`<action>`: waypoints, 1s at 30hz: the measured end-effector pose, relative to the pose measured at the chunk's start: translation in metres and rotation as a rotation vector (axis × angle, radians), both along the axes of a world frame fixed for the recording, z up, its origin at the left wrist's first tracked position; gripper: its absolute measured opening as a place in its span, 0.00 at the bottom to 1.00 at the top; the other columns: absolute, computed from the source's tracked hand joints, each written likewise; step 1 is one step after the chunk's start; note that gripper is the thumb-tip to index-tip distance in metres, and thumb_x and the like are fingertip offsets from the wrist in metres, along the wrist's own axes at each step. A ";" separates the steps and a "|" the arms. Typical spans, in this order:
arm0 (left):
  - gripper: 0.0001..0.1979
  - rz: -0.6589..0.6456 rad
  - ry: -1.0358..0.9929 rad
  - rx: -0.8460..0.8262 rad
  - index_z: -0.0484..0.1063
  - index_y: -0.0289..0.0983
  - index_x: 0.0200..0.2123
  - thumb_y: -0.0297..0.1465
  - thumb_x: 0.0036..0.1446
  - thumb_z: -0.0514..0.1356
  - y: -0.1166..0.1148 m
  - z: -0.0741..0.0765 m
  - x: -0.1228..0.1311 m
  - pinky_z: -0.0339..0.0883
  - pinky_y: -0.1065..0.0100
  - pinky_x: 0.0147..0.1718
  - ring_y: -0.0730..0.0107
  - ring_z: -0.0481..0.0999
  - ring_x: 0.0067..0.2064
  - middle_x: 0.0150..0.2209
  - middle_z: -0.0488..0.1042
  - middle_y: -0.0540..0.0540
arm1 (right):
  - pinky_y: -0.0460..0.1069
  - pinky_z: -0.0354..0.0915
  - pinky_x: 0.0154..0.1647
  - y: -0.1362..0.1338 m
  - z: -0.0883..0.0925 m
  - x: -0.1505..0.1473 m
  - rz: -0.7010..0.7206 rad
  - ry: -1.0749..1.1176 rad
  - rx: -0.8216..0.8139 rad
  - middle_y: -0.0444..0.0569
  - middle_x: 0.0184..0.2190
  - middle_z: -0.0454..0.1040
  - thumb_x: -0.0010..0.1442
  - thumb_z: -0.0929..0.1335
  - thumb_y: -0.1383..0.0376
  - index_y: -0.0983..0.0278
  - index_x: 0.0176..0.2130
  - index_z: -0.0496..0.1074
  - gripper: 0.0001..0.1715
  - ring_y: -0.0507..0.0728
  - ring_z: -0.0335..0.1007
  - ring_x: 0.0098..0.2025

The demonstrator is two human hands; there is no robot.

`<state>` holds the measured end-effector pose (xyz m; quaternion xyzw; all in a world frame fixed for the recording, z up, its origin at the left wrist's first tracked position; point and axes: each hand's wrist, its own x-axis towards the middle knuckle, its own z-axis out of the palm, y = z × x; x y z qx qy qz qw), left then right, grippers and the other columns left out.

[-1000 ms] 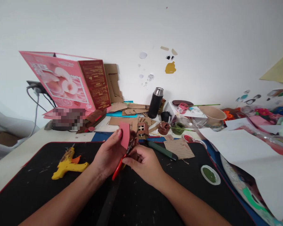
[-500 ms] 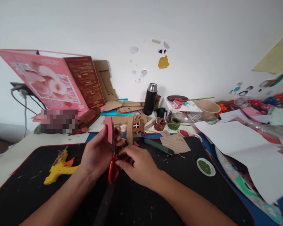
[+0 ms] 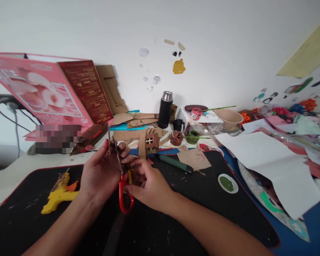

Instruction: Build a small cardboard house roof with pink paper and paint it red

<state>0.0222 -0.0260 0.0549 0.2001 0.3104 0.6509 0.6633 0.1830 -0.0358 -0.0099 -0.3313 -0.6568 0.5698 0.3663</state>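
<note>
In the head view, my left hand point(image 3: 101, 176) pinches a thin pink strip point(image 3: 109, 142), turned nearly edge-on, between its thumb and fingers. Red-handled scissors point(image 3: 121, 195) stand upright beside it, blades pointing away from me. My right hand point(image 3: 153, 181) is closed around their handle, partly hiding the grip. The blades run close along the strip's right side; whether they touch it I cannot tell. Behind my fingers sits a small brown cardboard model point(image 3: 151, 141) with a cream-barred window.
A yellow glue gun point(image 3: 59, 193) lies left on the black mat point(image 3: 202, 213). Right of my hands are a green cutter point(image 3: 175, 163), corrugated cardboard point(image 3: 194, 159) and a green paint lid point(image 3: 228, 183). Paint jars point(image 3: 177, 138) and a black flask point(image 3: 165, 110) stand behind.
The pink strip has turned from showing its broad face to nearly edge-on. The scissors have shifted slightly left and towards me. The whole view has moved a little.
</note>
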 end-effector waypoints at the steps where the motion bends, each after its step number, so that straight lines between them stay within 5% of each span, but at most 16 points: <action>1: 0.12 -0.005 -0.019 -0.007 0.75 0.43 0.29 0.41 0.61 0.68 0.001 0.000 0.000 0.71 0.66 0.29 0.68 0.66 0.30 0.32 0.70 0.48 | 0.50 0.71 0.35 0.000 0.000 -0.001 0.003 0.025 -0.033 0.45 0.40 0.80 0.57 0.82 0.53 0.55 0.54 0.69 0.32 0.57 0.78 0.36; 8: 0.11 0.053 -0.095 -0.054 0.75 0.40 0.29 0.36 0.63 0.67 0.008 -0.002 -0.004 0.76 0.67 0.33 0.69 0.73 0.32 0.33 0.75 0.48 | 0.44 0.62 0.24 0.000 0.007 -0.006 0.051 0.192 -0.289 0.38 0.29 0.73 0.53 0.83 0.51 0.58 0.51 0.72 0.33 0.50 0.67 0.24; 12: 0.05 0.103 -0.002 -0.084 0.80 0.41 0.38 0.35 0.63 0.67 0.015 -0.006 -0.008 0.78 0.63 0.42 0.63 0.80 0.43 0.41 0.82 0.45 | 0.43 0.58 0.15 0.009 0.008 -0.003 0.071 0.284 -0.417 0.35 0.24 0.71 0.53 0.82 0.47 0.60 0.45 0.73 0.31 0.47 0.61 0.16; 15: 0.05 0.246 0.125 -0.034 0.79 0.40 0.38 0.32 0.59 0.70 0.024 -0.011 -0.017 0.76 0.67 0.38 0.66 0.81 0.42 0.39 0.83 0.48 | 0.43 0.58 0.13 0.019 0.010 0.003 0.041 0.349 -0.446 0.35 0.22 0.72 0.52 0.82 0.44 0.61 0.45 0.72 0.34 0.47 0.62 0.14; 20: 0.13 0.481 0.336 0.136 0.77 0.39 0.32 0.33 0.49 0.77 0.035 -0.019 -0.035 0.65 0.75 0.26 0.74 0.72 0.29 0.30 0.76 0.52 | 0.43 0.62 0.17 0.026 0.017 0.015 0.046 0.489 -0.463 0.41 0.28 0.77 0.57 0.77 0.35 0.61 0.52 0.72 0.40 0.52 0.73 0.19; 27: 0.15 0.519 0.610 0.176 0.76 0.39 0.29 0.41 0.53 0.75 0.032 -0.022 -0.037 0.61 0.73 0.25 0.74 0.66 0.26 0.26 0.71 0.53 | 0.47 0.70 0.26 0.019 0.018 0.014 0.253 0.496 -0.453 0.53 0.36 0.84 0.57 0.74 0.31 0.61 0.59 0.71 0.48 0.61 0.85 0.30; 30: 0.18 0.494 0.654 0.190 0.73 0.39 0.28 0.44 0.56 0.74 0.031 -0.024 -0.036 0.58 0.72 0.24 0.75 0.63 0.25 0.24 0.68 0.54 | 0.52 0.75 0.38 0.015 0.020 0.011 0.317 0.511 -0.462 0.56 0.41 0.85 0.54 0.73 0.28 0.61 0.62 0.71 0.53 0.63 0.87 0.38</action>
